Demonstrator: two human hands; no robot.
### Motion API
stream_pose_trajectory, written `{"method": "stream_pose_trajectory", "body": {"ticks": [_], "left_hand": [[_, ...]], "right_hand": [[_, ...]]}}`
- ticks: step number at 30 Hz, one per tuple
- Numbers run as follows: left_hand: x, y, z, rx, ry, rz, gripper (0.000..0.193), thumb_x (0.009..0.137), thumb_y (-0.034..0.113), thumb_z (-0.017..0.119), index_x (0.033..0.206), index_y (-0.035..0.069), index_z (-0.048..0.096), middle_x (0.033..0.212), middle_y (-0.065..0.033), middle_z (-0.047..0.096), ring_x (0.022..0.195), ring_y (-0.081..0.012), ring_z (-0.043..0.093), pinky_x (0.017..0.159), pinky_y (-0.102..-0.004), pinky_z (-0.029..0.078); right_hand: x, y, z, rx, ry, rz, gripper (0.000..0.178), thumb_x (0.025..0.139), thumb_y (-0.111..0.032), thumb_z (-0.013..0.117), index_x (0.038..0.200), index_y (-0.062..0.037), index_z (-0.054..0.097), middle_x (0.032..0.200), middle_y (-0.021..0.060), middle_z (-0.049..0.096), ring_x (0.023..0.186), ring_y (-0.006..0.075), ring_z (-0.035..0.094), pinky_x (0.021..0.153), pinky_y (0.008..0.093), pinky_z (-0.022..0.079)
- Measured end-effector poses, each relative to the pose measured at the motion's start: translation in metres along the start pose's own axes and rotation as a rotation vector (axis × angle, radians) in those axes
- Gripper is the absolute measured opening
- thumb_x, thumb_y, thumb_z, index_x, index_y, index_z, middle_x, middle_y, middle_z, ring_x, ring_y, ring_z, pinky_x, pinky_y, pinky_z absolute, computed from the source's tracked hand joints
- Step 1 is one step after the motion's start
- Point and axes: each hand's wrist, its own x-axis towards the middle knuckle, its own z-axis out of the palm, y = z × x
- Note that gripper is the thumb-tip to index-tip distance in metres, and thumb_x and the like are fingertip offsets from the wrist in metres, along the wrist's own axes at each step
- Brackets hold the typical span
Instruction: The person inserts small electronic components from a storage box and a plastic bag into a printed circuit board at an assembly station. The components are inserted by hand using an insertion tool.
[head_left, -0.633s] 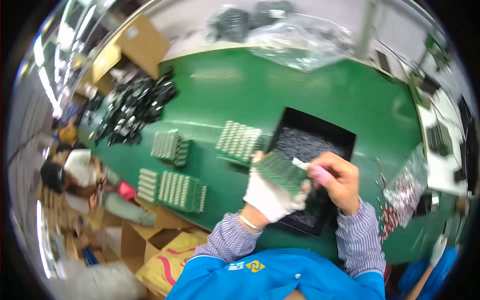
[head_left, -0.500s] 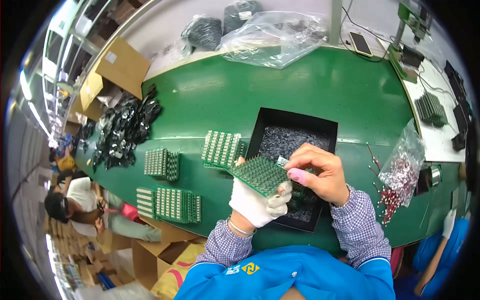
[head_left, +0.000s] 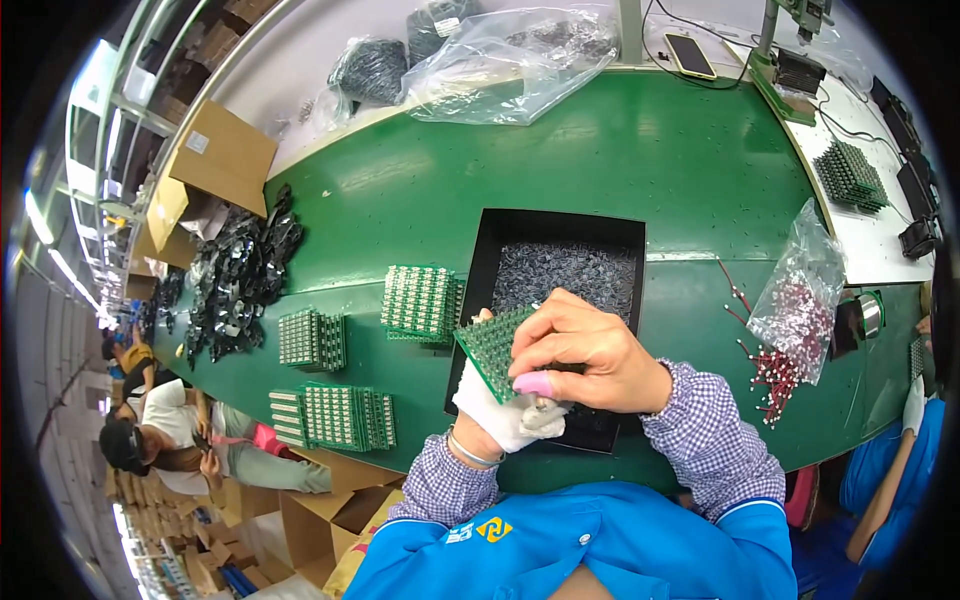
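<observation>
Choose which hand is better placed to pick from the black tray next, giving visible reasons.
The right hand, likely: it lies nearer the small parts in the black tray, while the gloved left hand supports the green circuit board.

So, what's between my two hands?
In the head view, a green circuit board lies between the gloved left hand and the right hand.

The held board [head_left: 487, 345] looks rough, the tabletop [head_left: 600, 150] glossy.
</observation>
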Motion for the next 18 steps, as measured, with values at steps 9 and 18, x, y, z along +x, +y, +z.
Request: {"method": "stream_pose_trajectory", "body": {"ticks": [9, 18], "left_hand": [[0.026, 0.032, -0.033, -1.661, 0.25, -0.734, 0.065, 0.088, 0.064, 0.048, 0.114, 0.006, 0.058, 0.112, -0.019, 0.06, 0.097, -0.0321, 0.061, 0.083, -0.0466, 0.051], [0.016, 0.018, -0.023, -2.457, 0.428, -1.257, 0.06, 0.09, 0.061, 0.049, 0.109, 0.005, 0.06, 0.109, -0.0144, 0.063, 0.097, -0.0249, 0.063, 0.081, -0.0416, 0.054]], "right_hand": [[-0.001, -0.009, -0.006, 0.331, 0.245, 0.228, 0.009, 0.08, -0.002, 0.068, 0.088, -0.0025, 0.065, 0.092, 0.0088, 0.063, 0.085, 0.0194, 0.054, 0.077, 0.0299, 0.043], [-0.001, -0.003, 0.012, -0.111, 0.053, 0.046, 0.006, 0.086, -0.001, 0.059, 0.09, -0.0017, 0.063, 0.092, 0.0088, 0.061, 0.083, 0.0185, 0.055, 0.074, 0.0272, 0.044]]}}
